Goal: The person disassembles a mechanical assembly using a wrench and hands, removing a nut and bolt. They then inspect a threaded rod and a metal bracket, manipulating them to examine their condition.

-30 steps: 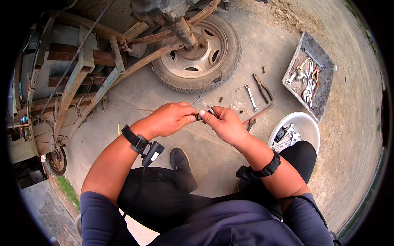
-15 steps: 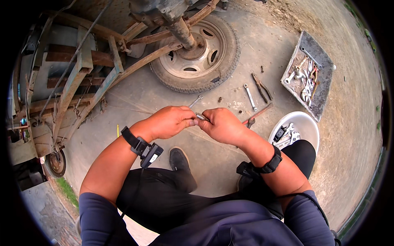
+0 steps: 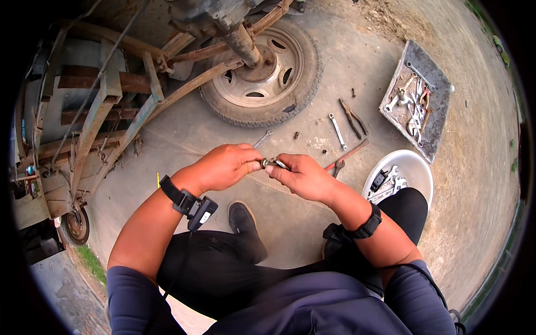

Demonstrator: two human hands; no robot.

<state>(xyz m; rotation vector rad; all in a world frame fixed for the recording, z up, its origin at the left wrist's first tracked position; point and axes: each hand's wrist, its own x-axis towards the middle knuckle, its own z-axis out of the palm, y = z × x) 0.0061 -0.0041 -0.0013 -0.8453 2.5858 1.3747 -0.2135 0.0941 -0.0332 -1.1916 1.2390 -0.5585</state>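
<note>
In front of my lap my two hands are close together. The thumb and fingers of my left hand [image 3: 226, 166] pinch a small round metal part [image 3: 264, 163], perhaps a bolt or nut. My right hand [image 3: 304, 176] is closed on a short shiny metal piece [image 3: 281, 164], mostly hidden by its fingers, so its kind is unclear. The two pieces meet or nearly meet between the hands. Just beyond my left fingers an open-end wrench [image 3: 263, 138] lies on the ground, partly hidden.
A vehicle wheel [image 3: 304, 72] lies flat ahead under a rusty frame [image 3: 89, 134]. To its right lie a combination wrench [image 3: 338, 132], pliers [image 3: 352, 118] and a red-handled tool [image 3: 353, 153]. A grey tray [image 3: 440, 114] and a white basin [image 3: 420, 167] hold tools.
My hands have drawn slightly apart and the right has dropped a little. The round metal part now shows between my fingertips.
</note>
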